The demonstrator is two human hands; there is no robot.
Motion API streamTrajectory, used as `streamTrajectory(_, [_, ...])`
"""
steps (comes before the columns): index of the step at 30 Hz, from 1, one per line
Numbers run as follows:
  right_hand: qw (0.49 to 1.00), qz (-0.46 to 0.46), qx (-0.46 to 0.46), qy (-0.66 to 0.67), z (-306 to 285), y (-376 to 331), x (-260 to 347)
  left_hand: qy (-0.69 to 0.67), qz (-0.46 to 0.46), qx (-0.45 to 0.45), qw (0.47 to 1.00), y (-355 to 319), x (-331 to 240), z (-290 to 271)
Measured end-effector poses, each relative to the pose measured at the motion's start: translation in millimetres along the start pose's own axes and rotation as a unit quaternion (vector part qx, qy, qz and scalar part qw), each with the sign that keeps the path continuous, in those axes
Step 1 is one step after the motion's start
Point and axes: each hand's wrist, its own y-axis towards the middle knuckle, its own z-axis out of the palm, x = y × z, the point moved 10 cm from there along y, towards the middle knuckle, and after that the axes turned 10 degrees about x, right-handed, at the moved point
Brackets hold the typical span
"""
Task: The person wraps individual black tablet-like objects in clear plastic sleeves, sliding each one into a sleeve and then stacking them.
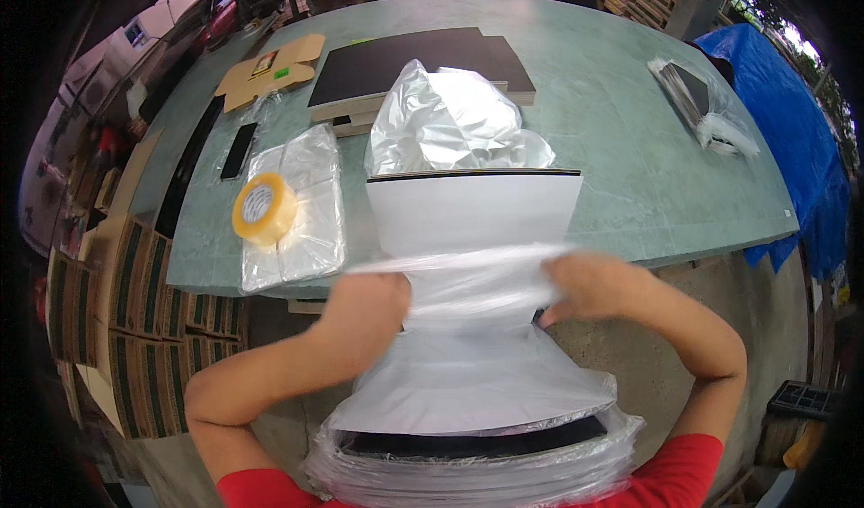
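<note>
A white panel stack (475, 206) with a dark far edge stands in front of me, its far end over the table. Around its near part lies a clear plastic bag (472, 278), its mouth stretched across the panels. My left hand (367, 314) is closed on the bag's left side, fingers partly hidden by the plastic. On the opposite side my right hand (585, 285), slightly blurred, grips the bag's edge, thumb downward. Close to my body is a pile of plastic-wrapped panels (477, 472), with a dark surface showing between the layers.
A yellowish tape roll (264, 209) rests on flat clear bags (315, 206) at left, near a phone (238, 151). Crumpled plastic (405, 130) and dark panels (396, 65) lie beyond. Cardboard (279, 71) is far left, another wrapped bundle (697, 103) far right, on the green table (603, 148).
</note>
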Motion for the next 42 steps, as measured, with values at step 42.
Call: streamTrajectory(42, [0.68, -0.003, -0.017, 0.733, 262, 106, -127, -0.889, -0.001, 0.113, 0.444, 11, 36, 326])
